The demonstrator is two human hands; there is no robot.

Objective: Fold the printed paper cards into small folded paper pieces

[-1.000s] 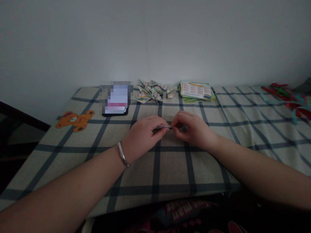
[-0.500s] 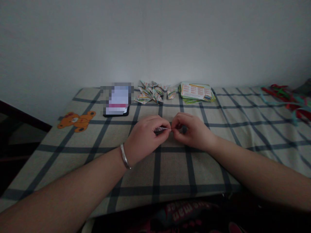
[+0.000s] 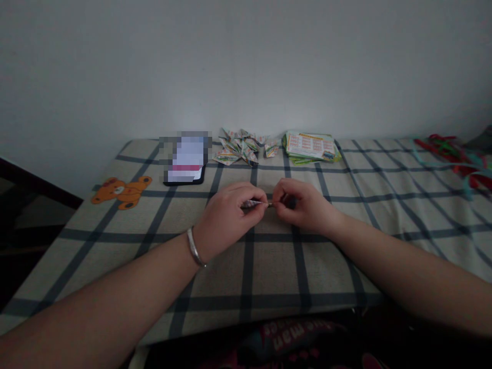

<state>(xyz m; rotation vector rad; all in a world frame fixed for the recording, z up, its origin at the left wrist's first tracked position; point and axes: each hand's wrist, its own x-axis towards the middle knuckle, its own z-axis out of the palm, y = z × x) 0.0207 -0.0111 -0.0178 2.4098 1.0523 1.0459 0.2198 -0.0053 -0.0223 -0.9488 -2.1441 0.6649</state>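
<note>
Between my two hands is a small folded piece of printed paper (image 3: 251, 203), mostly hidden by my fingers. My left hand (image 3: 236, 207), with a silver bracelet on its wrist, pinches the paper between thumb and forefinger. From the other side my right hand (image 3: 302, 205) pinches the paper's tip, its fingers curled. A narrow gap separates the fingertips of both hands, low over the checked tablecloth (image 3: 272, 269). Beyond my hands lie several folded paper pieces (image 3: 240, 146) in a loose heap, and right of them a stack of printed sheets (image 3: 311, 147).
A phone (image 3: 186, 159) with a lit, blurred screen rests at the back left. Close by is an orange bear cutout (image 3: 123, 192). Red and green ribbons (image 3: 457, 159) are bunched at the far right. A pale wall (image 3: 246, 66) rises behind the table.
My fingertips have drawn slightly apart, the left hand moving a little left, so a bit of the paper shows between them. Everything on the table stays put.
</note>
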